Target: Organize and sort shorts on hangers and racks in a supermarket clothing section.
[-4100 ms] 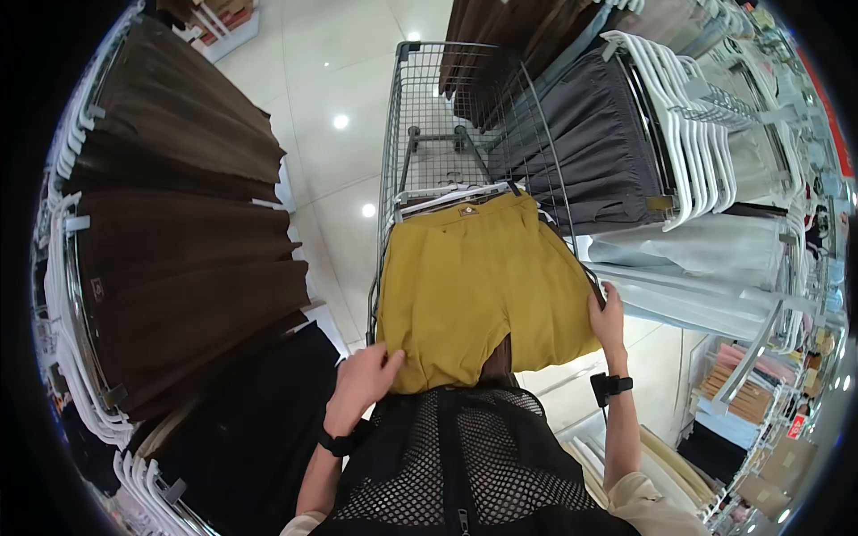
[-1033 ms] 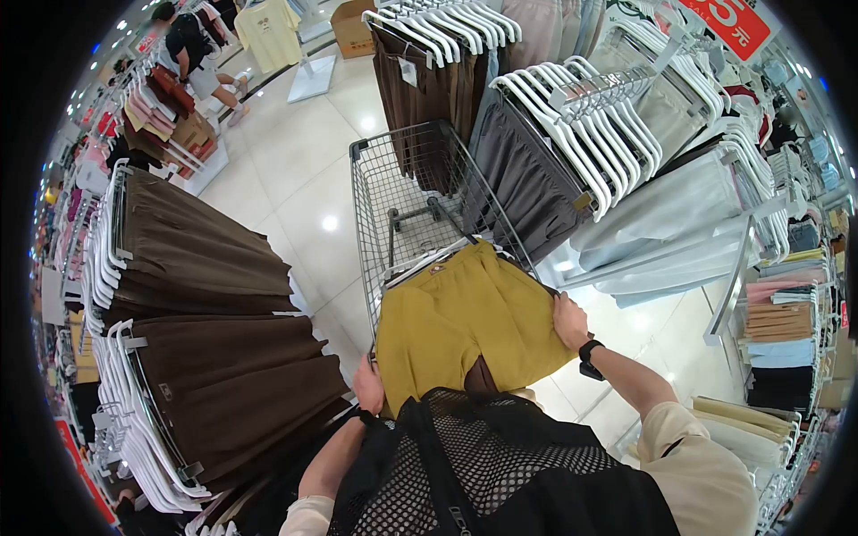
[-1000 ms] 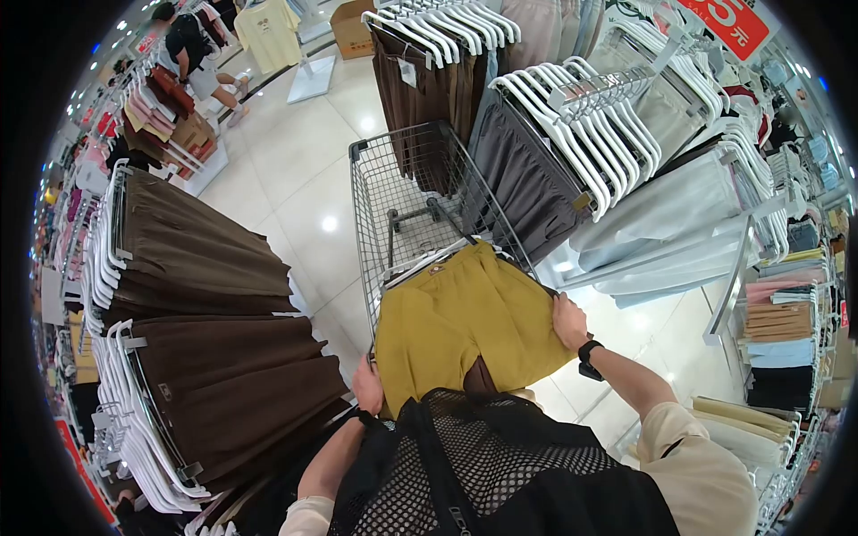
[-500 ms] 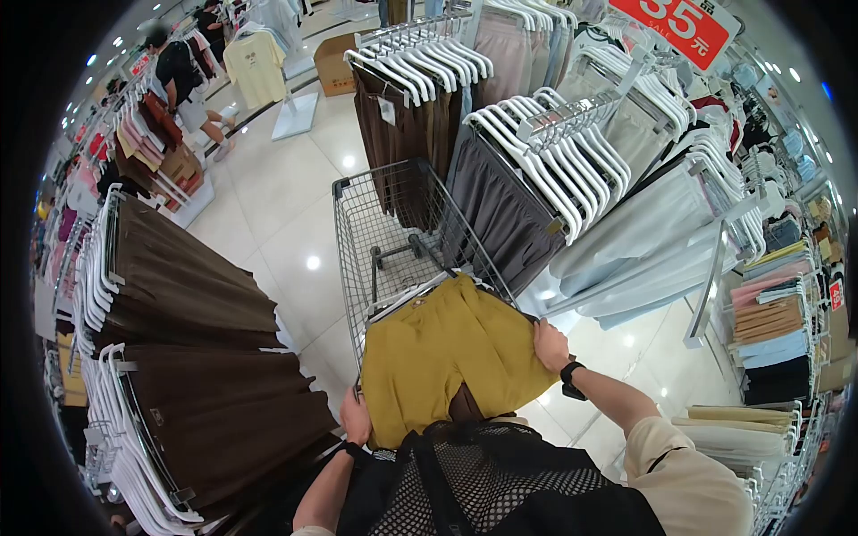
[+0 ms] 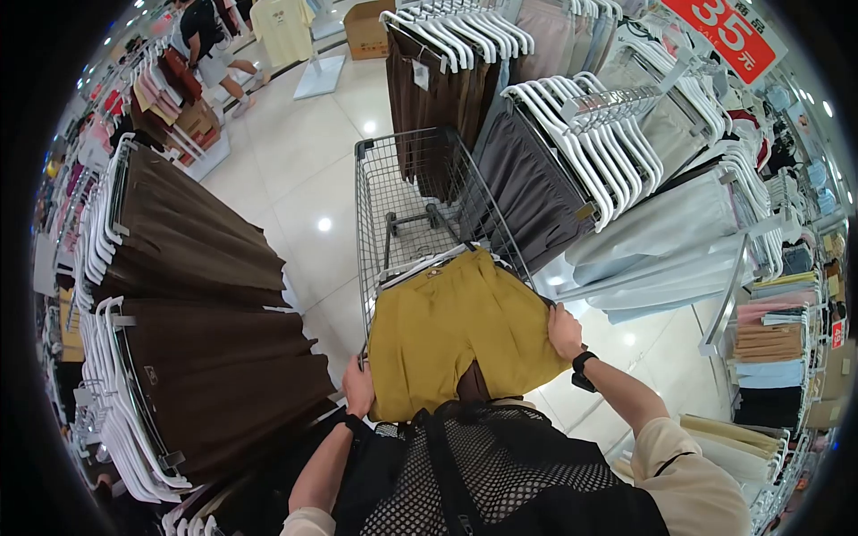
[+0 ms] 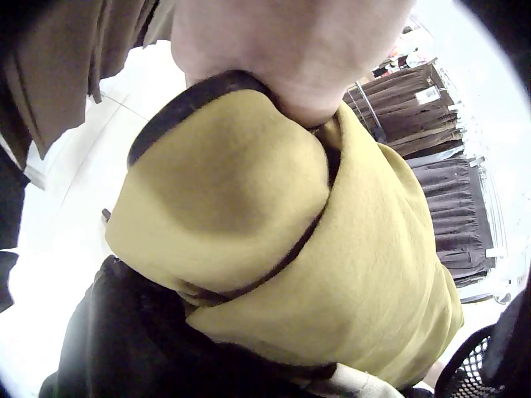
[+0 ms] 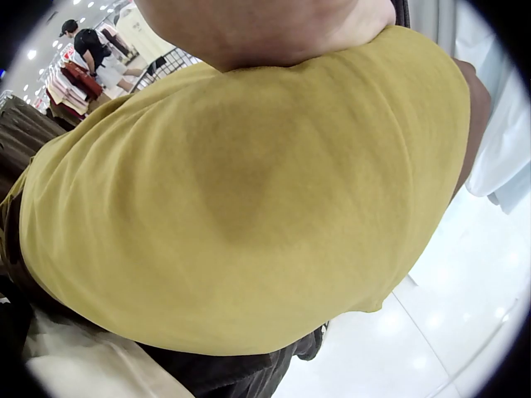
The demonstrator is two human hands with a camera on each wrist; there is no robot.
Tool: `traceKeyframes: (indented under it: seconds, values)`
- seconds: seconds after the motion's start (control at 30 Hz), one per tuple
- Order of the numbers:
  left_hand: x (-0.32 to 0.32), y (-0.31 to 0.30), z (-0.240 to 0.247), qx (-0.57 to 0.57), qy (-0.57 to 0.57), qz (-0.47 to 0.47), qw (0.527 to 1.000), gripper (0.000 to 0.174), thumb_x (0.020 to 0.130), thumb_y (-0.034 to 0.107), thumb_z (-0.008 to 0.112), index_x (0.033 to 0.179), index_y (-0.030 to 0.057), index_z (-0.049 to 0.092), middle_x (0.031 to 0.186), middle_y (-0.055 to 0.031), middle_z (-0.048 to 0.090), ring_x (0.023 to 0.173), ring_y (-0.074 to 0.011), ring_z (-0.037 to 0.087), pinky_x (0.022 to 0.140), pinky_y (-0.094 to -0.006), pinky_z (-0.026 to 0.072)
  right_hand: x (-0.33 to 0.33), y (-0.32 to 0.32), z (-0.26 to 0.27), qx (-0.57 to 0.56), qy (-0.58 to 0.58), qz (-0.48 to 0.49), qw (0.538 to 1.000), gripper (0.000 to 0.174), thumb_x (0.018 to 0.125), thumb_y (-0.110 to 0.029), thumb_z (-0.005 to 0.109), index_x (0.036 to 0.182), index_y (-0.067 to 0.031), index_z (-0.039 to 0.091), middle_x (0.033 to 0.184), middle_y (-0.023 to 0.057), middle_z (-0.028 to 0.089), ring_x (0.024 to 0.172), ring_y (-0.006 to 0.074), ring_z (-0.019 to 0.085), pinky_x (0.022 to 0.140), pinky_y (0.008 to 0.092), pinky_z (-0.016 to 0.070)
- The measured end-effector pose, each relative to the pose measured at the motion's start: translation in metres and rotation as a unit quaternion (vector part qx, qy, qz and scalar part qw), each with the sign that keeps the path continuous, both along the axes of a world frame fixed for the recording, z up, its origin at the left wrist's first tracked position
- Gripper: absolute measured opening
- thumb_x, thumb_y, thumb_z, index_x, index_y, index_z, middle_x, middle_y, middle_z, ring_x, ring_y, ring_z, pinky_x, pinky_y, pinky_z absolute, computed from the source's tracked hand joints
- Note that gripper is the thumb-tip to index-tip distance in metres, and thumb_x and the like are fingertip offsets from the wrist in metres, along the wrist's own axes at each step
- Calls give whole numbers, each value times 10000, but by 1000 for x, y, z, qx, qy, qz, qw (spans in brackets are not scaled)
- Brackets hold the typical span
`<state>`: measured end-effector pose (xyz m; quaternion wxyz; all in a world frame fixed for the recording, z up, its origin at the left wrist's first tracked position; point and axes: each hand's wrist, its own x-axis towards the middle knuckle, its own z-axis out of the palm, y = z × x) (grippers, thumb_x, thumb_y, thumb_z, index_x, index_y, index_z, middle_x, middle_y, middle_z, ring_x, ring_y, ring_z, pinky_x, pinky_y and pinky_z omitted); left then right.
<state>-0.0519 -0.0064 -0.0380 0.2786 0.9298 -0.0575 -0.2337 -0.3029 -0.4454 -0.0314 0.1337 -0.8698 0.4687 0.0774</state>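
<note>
Mustard-yellow trousers [image 5: 456,326] lie spread over the near end of a grey wire shopping cart [image 5: 435,135], over hangers and a dark brown garment [image 5: 473,384]. At the cart's left side my left hand [image 5: 358,387] grips the edge beside the cloth. My right hand [image 5: 565,331] holds the right side by the trousers' edge. The left wrist view has the hand [image 6: 290,50] above the yellow cloth [image 6: 365,240] and a dark curved edge; its fingertips are hidden. In the right wrist view, yellow cloth [image 7: 249,199] fills the middle below the hand [image 7: 265,29], whose fingers are out of sight.
Brown garments [image 5: 223,375] hang close on the left. To the right stand racks of grey trousers [image 5: 527,192] and pale garments [image 5: 670,241]. Dark trousers [image 5: 424,116] hang beyond the cart. A person [image 5: 204,40] is at the far left, beside clothing racks.
Since the earliest frame, my left hand has gone from the trousers' lower left edge to the cart's side, and the view has tilted forward. Over the last half second both hands keep their hold.
</note>
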Motion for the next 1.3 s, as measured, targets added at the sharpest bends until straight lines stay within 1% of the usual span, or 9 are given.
traceKeyframes:
  seconds: [0.1, 0.27, 0.4, 0.67, 0.83, 0.93, 1.13, 1.17, 1.3]
  values:
    - [0, -1, 2, -27, 0, 8, 1000, 286, 1056, 218, 581, 1246, 17, 655, 1086, -271, 737, 1058, -490, 683, 894, -551, 522, 0, -3, 1, 1, 2, 4, 1000, 373, 1146, -340, 407, 1102, -6, 565, 949, 279, 742, 871, 506, 722, 791, 594, 591]
    - [0, 2, -4, -15, -10, -3, 1000, 297, 1055, 225, 580, 1260, 22, 648, 1098, -285, 731, 1071, -497, 674, 901, -562, 518, 1, -1, 2, 3, 7, 9, 1000, 369, 1148, -336, 405, 1103, -6, 562, 953, 278, 745, 874, 507, 722, 790, 595, 589]
    - [-1, 3, -8, -8, -4, 0, 1000, 307, 1050, 226, 582, 1274, 25, 642, 1105, -291, 728, 1079, -503, 668, 905, -568, 516, 3, 0, 7, 8, 13, 7, 1000, 366, 1146, -327, 403, 1106, -6, 573, 961, 274, 745, 891, 485, 731, 807, 576, 593]
    - [-4, -2, -2, -19, -20, 9, 1000, 271, 1048, 217, 580, 1242, 37, 640, 1067, -284, 728, 1054, -507, 670, 885, -571, 514, 2, -3, 5, 9, 25, 11, 1000, 367, 1145, -328, 402, 1107, -6, 572, 963, 274, 749, 895, 488, 732, 806, 578, 594]
    - [-2, -4, 3, -16, -9, 14, 1000, 268, 1047, 221, 579, 1222, 29, 648, 1074, -285, 728, 1057, -506, 672, 887, -569, 516, 1, -5, 1, 11, 14, 9, 1000, 368, 1143, -333, 410, 1098, -2, 564, 943, 294, 741, 878, 512, 722, 780, 597, 584]
    - [-5, -5, 6, -17, -15, 17, 1000, 299, 1045, 223, 580, 1253, 20, 651, 1100, -290, 728, 1073, -503, 672, 906, -563, 519, 0, -7, 0, 10, 9, 9, 1000, 368, 1140, -335, 416, 1096, -3, 569, 944, 298, 741, 879, 516, 720, 785, 600, 582]
    - [-8, 2, -18, -31, -3, 16, 999, 375, 1041, 224, 581, 1343, 8, 633, 1156, -294, 726, 1104, -500, 668, 938, -554, 520, -3, -10, 2, 11, 2, 17, 1000, 365, 1137, -333, 421, 1095, -5, 575, 939, 304, 738, 879, 521, 717, 785, 606, 576]
    - [-10, 3, -22, -31, -10, 15, 999, 370, 1039, 223, 583, 1335, 7, 632, 1151, -296, 725, 1102, -504, 665, 936, -559, 517, -4, -11, 2, 10, 3, 18, 1000, 364, 1137, -333, 421, 1095, -5, 576, 938, 304, 737, 878, 521, 716, 785, 606, 575]
    - [-13, 2, -21, -26, -15, 10, 999, 345, 1035, 218, 587, 1300, 0, 626, 1131, -309, 714, 1093, -522, 649, 923, -582, 504, -3, -13, 4, 11, 23, 21, 999, 339, 1137, -318, 417, 1121, -15, 569, 973, 266, 748, 895, 486, 730, 798, 587, 590]
